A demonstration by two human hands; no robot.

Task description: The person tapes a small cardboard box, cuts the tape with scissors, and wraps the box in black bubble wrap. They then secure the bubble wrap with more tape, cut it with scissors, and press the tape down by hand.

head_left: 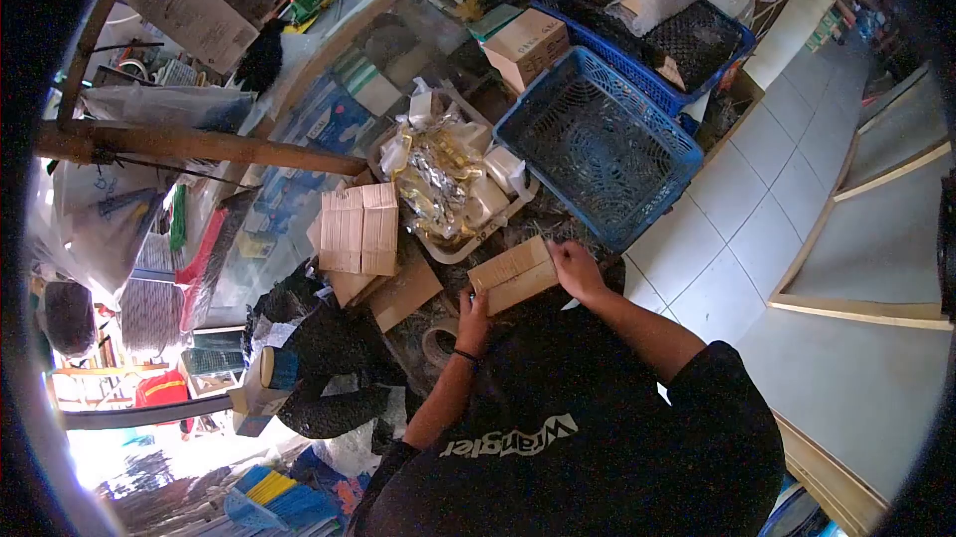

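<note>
Fingers of the left hand (474, 320) clamp one end of a small carton (514, 276); those of the right hand (578, 272) touch its other end, grip unclear. Its long axis spans hand to hand, a blue crate (597, 139) just beyond the right fingers.

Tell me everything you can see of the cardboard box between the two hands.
The cardboard box is plain brown and elongated, with faint markings, too small to read, on its upper panel. It slants across the picture, right end higher, in front of the torso and near the blue basket. The left hand holds its left end; the right hand touches its right end. Whether it is sealed is unclear.
</note>
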